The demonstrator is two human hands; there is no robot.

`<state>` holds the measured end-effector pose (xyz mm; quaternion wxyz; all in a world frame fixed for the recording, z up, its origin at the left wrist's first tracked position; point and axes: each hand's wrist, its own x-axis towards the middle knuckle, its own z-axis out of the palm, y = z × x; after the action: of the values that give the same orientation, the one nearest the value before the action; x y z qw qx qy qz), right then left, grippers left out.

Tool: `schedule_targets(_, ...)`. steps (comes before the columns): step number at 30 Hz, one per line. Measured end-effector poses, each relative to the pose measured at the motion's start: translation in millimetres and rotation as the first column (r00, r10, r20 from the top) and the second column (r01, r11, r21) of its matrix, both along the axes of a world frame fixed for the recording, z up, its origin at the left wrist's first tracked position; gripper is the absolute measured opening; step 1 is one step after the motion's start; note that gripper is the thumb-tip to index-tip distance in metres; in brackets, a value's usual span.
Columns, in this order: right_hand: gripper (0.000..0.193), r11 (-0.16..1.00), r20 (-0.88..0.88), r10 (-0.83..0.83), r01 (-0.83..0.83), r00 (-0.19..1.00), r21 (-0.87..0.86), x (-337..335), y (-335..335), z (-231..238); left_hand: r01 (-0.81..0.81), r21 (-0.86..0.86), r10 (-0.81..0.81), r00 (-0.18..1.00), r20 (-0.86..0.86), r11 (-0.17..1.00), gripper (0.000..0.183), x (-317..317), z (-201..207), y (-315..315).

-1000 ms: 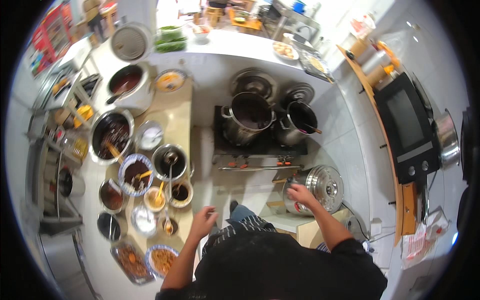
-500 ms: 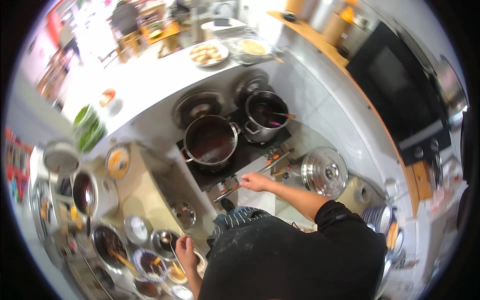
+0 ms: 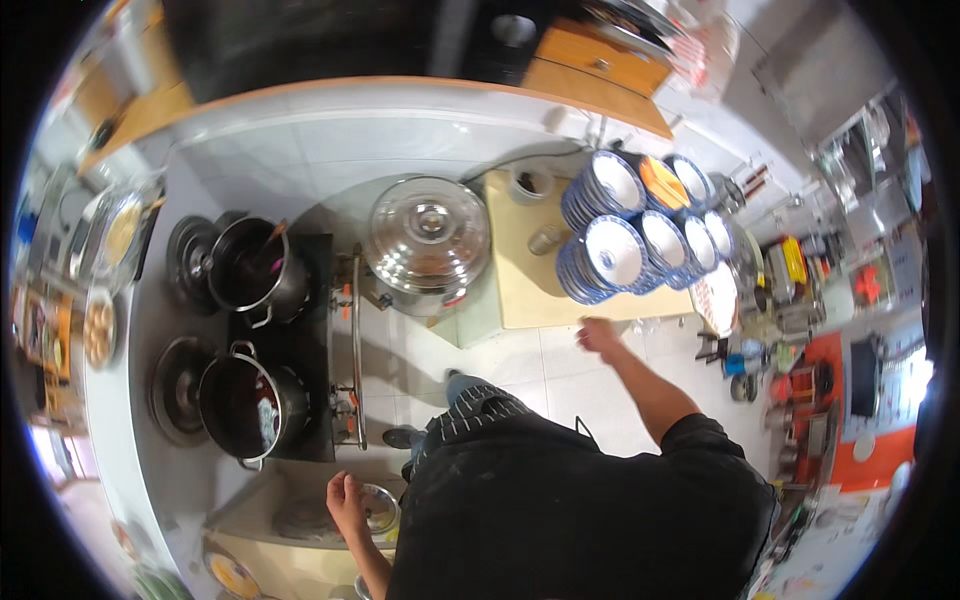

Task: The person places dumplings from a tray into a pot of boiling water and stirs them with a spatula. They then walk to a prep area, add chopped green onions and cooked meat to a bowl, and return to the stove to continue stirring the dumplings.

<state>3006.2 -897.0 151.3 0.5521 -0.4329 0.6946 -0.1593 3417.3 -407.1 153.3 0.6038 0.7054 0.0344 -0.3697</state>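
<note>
Many bowls [image 3: 614, 250] stand on the right surface [image 3: 521, 285], near the right hand [image 3: 598, 338]; it and the left hand [image 3: 347, 505] have fingers half open, seemingly empty.

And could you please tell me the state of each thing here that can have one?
Left hand: empty-looking, fingers curled
Right hand: empty-looking, blurred
Blue-and-white bowls: stacked
Nearer pot: uncovered, dark contents
Farther pot: uncovered, utensil handle inside
Pot lids: off, beside the pots
Large domed lid: on its vessel
Drawer: seems shut
</note>
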Motion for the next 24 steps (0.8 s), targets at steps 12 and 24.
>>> schedule_targets(12,0.039,0.973,-0.282,0.117,-0.167,0.952,-0.161,-136,-192,38,0.583,0.147,-0.583,0.690,0.429,0.799,0.028,-94,7,-332)
schedule_targets(24,0.039,0.936,-0.155,0.119,-0.163,0.981,-0.311,-137,-196,69,0.819,-0.159,-0.825,0.564,0.048,0.551,0.069,-282,24,-561)
